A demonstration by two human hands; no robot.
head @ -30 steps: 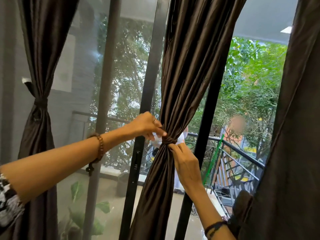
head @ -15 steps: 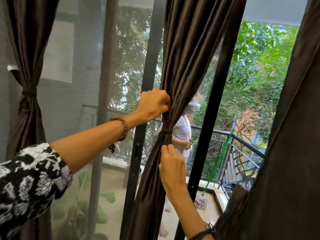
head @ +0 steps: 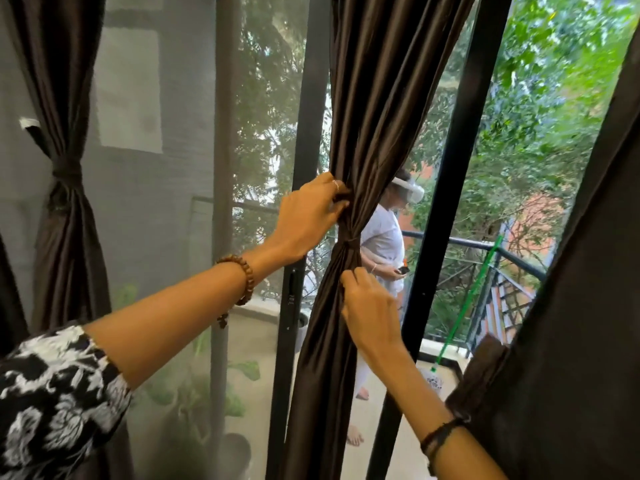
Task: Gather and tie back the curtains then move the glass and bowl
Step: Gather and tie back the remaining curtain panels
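A dark brown middle curtain (head: 374, 98) hangs in front of the glass door, cinched by a thin tie (head: 349, 241). My left hand (head: 308, 216) grips the gathered folds just above the tie. My right hand (head: 370, 310) pinches the fabric just below it. A second brown curtain (head: 65, 237) at the left is tied back at its waist. A third curtain (head: 585, 306) hangs loose at the right edge. No glass or bowl is in view.
Black door frames (head: 446, 202) stand on either side of the middle curtain. Outside, a person in white (head: 384, 244) stands on the balcony by a black railing (head: 502, 251). Potted leaves (head: 194, 386) show low behind the left pane.
The tie was at my fingertips a second ago. My left hand has since risen above it and my right hand dropped below it; both now hold the folds.
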